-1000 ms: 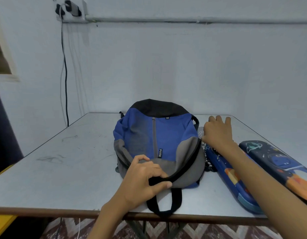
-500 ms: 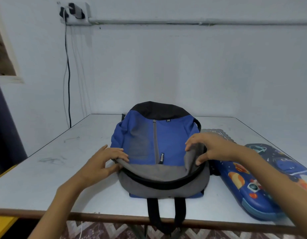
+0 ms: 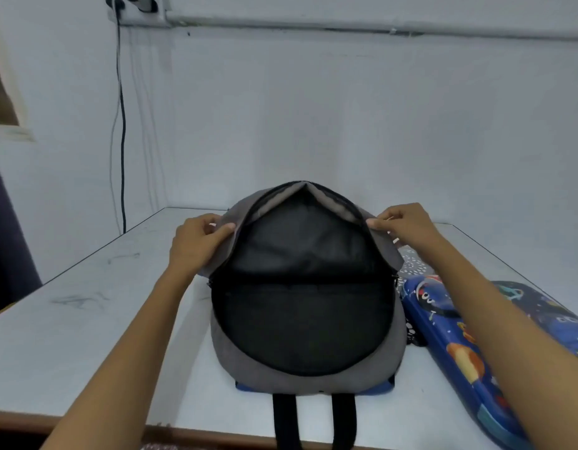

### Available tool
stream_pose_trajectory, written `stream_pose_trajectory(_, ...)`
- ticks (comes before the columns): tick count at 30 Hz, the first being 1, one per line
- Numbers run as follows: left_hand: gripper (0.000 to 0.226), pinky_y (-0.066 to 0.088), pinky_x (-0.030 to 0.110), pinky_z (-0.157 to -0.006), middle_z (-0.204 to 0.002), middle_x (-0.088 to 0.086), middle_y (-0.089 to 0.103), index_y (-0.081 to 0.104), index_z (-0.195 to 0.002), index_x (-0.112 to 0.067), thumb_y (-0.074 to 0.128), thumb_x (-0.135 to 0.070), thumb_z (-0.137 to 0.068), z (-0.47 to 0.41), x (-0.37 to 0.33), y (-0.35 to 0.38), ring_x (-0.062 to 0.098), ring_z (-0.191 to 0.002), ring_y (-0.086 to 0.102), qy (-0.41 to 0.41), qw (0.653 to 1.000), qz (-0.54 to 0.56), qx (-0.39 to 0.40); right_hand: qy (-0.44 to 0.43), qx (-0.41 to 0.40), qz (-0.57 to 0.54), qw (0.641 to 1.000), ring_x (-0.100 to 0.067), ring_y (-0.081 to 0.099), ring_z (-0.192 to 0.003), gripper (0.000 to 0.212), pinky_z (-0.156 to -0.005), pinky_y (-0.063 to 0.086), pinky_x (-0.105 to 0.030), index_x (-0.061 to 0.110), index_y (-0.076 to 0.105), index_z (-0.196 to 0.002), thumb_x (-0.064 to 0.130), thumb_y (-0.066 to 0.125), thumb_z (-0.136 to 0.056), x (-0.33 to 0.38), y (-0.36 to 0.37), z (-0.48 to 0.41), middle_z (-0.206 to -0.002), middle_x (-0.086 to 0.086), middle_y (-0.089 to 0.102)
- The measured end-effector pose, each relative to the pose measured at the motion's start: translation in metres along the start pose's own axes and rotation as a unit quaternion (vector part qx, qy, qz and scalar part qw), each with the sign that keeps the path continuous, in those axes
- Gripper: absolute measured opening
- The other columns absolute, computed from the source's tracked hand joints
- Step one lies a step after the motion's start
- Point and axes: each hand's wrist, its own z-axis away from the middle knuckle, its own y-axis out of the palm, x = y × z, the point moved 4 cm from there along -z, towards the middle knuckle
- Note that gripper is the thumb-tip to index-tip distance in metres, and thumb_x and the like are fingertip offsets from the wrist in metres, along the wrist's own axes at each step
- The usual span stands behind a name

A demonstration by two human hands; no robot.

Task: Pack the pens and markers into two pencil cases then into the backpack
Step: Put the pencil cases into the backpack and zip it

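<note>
- The left hand (image 3: 200, 243) pinches the left edge of the backpack (image 3: 297, 380) by its grey front flap, thumb pressed against curled fingers.
- The right hand (image 3: 408, 228) pinches the flap's right edge the same way, thumb and forefinger closed on the fabric and the other fingers curled behind.
- Between them, the two hands hold the flap raised and spread, so the main compartment gapes toward the camera.
- The backpack lies flat in the middle of the table (image 3: 70, 319), its base near the front edge.
- The lining is black and shadowed, and whether anything lies inside cannot be told.
- A grey rim frames the opening, with a strip of blue fabric showing beneath its lower curve.
- Two black straps (image 3: 282, 420) hang over the table's front edge.
- A blue case (image 3: 450, 345) printed with planets lies just right of the backpack, partly under the right forearm.
- A second case (image 3: 534, 306), darker, sits beyond it, further right and partly hidden by the same forearm.
- A black-and-white dotted item (image 3: 411, 264) peeks out between the backpack and the blue case; what it is cannot be told.
- A dark cable (image 3: 122, 125) runs down the pale wall (image 3: 313, 125) at left.
</note>
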Motion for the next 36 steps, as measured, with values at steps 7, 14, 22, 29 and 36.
stream_pose_trajectory(7, 0.036, 0.041, 0.032, -0.082, -0.107, -0.006, 0.065, 0.06, -0.121, -0.027, 0.069, -0.037, -0.088, -0.005, 0.033, 0.038, 0.021, -0.106, 0.06, -0.027, 0.995, -0.093, -0.012, 0.119, -0.001, 0.228, 0.966, -0.033, 0.056, -0.083, 0.015, -0.074, 0.043, -0.034, 0.018, 0.058, -0.077, 0.031, 0.058, -0.084, -0.051, 0.045, -0.002, -0.092, -0.015, 0.059)
stream_pose_trajectory(14, 0.057, 0.003, 0.039, -0.122, -0.132, -0.025, 0.054, 0.058, -0.126, -0.043, 0.049, -0.072, -0.077, 0.026, -0.006, 0.075, -0.005, -0.132, 0.038, 0.308, 0.917, -0.173, 0.183, 0.117, 0.045, 0.304, 0.944, -0.035, 0.057, -0.11, 0.036, -0.09, 0.045, -0.037, 0.007, 0.056, -0.122, 0.028, 0.046, -0.095, -0.04, 0.053, -0.001, -0.123, -0.014, 0.059)
stream_pose_trajectory(22, 0.053, 0.02, 0.039, -0.119, -0.143, -0.007, 0.054, 0.044, -0.145, -0.034, 0.061, -0.036, -0.095, 0.035, -0.001, 0.085, 0.022, -0.141, 0.038, 0.279, 0.914, -0.231, 0.186, 0.113, 0.172, 0.231, 0.951, -0.024, 0.058, -0.1, 0.042, -0.079, 0.044, -0.031, 0.015, 0.054, -0.127, 0.028, 0.065, -0.089, 0.004, 0.004, 0.022, -0.116, -0.008, 0.059)
stream_pose_trajectory(29, 0.045, 0.041, 0.043, -0.107, -0.149, 0.007, 0.047, 0.044, -0.145, -0.037, 0.049, -0.039, -0.1, 0.04, 0.002, 0.091, 0.028, -0.145, 0.03, 0.233, 0.911, -0.282, 0.191, 0.052, 0.088, 0.231, 0.968, -0.016, 0.049, -0.117, 0.052, -0.091, 0.038, -0.031, 0.035, 0.052, -0.132, 0.043, 0.068, -0.083, 0.009, -0.052, 0.122, -0.136, 0.004, 0.049)
stream_pose_trajectory(36, 0.044, 0.033, 0.044, -0.11, -0.148, 0.009, 0.048, 0.041, -0.147, -0.035, 0.044, -0.036, -0.103, 0.041, 0.004, 0.093, 0.029, -0.146, 0.029, 0.218, 0.909, -0.288, 0.207, 0.044, 0.019, 0.215, 0.975, -0.011, 0.048, -0.119, 0.051, -0.096, 0.043, -0.037, 0.04, 0.056, -0.123, 0.053, 0.069, -0.075, -0.021, -0.055, 0.187, -0.133, 0.012, 0.046)
